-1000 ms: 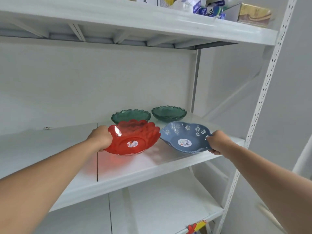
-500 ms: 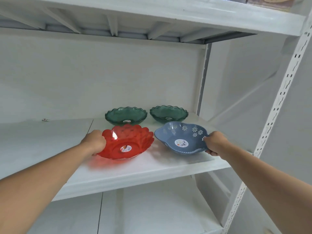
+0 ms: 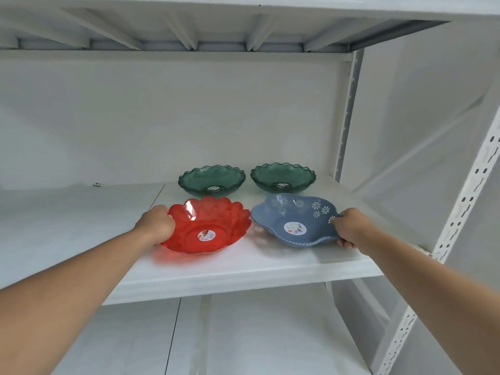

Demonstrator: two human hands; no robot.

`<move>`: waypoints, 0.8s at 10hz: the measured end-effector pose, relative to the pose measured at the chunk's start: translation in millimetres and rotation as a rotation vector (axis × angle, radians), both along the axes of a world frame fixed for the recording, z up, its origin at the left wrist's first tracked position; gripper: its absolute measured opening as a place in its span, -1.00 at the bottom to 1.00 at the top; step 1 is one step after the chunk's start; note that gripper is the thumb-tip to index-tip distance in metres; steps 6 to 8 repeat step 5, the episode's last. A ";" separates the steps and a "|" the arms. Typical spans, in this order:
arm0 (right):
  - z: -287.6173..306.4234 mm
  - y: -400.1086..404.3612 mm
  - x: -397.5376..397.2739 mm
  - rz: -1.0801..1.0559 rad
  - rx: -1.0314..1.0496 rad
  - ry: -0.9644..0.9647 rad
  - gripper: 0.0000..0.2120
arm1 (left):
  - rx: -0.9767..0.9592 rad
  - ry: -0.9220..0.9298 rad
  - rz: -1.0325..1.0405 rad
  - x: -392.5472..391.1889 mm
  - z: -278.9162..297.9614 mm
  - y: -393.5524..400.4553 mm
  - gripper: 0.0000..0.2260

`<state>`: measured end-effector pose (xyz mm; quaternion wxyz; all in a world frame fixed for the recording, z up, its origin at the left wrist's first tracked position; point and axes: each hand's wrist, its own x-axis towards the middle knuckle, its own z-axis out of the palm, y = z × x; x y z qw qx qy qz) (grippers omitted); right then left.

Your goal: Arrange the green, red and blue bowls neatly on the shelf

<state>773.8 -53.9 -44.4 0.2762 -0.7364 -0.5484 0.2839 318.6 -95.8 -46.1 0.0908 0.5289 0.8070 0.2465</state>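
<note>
Two dark green wavy-rimmed bowls stand side by side at the back of the white shelf [image 3: 81, 226], the left green bowl [image 3: 211, 180] and the right green bowl [image 3: 283, 176]. In front of them, a translucent red scalloped bowl [image 3: 208, 226] rests on the shelf, and my left hand [image 3: 157, 223] grips its left rim. Beside it lies a blue bowl [image 3: 295, 220] with white flowers. My right hand [image 3: 349, 226] holds its right rim. Both front bowls carry a round sticker inside.
The shelf's front edge [image 3: 243, 280] runs just below the bowls. A perforated white upright [image 3: 465, 201] stands at the right, another post [image 3: 347, 117] at the back right. A shelf board [image 3: 189, 23] hangs overhead, a lower shelf [image 3: 243, 334] beneath. A small scrap [image 3: 98, 184] lies back left.
Both front bowls have come down from a tilted, lifted pose to rest on the shelf in front of the green ones. The camera has moved closer and lower.
</note>
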 end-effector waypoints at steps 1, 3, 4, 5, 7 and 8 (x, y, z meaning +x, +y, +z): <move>-3.1 5.3 1.5 -0.008 0.002 0.001 -0.69 | 0.015 -0.017 -0.012 0.4 -0.8 0.2 -0.77; 4.3 8.3 2.4 -0.049 0.011 -0.004 -0.49 | -0.014 -0.071 0.037 -1.0 14.1 2.2 -0.39; 21.6 6.0 0.8 -0.043 0.157 -0.152 -0.35 | 0.096 -0.173 0.030 -7.1 28.4 -0.5 -0.20; 41.4 5.8 -8.6 0.004 0.275 -0.191 -0.27 | 0.204 -0.215 0.024 -9.2 45.7 -0.2 -0.16; 41.4 5.8 -8.6 0.004 0.275 -0.191 -0.27 | 0.204 -0.215 0.024 -9.2 45.7 -0.2 -0.16; 41.4 5.8 -8.6 0.004 0.275 -0.191 -0.27 | 0.204 -0.215 0.024 -9.2 45.7 -0.2 -0.16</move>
